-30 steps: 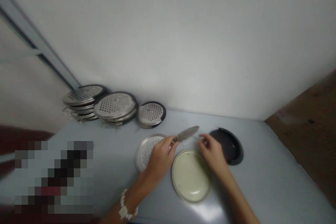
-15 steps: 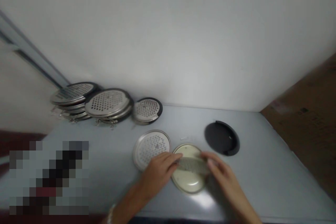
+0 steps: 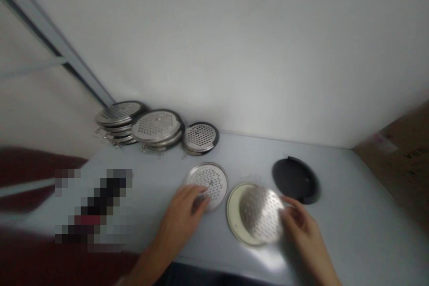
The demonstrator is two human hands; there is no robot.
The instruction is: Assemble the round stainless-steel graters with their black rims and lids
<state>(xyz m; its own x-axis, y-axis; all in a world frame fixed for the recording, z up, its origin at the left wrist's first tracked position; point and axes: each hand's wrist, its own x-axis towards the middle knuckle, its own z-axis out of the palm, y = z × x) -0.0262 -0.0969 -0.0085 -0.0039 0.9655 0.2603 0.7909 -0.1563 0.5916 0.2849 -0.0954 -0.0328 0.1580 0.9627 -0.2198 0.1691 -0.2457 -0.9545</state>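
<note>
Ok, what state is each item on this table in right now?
Cream round plastic lid: flat, partly covered.
Left hand: fingers on round perforated steel disc.
Right hand: holding second round perforated steel disc over cream lid.
Black round plastic lid: lying flat.
Stacked round steel discs: piled in two leaning stacks.

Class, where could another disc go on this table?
Bare table lies right of the black lid. Crowded: the cream lid, with a disc in the right hand, and the left hand on another disc.

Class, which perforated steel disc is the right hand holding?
The disc over the cream plate, in the right hand; the others lie elsewhere.
</note>
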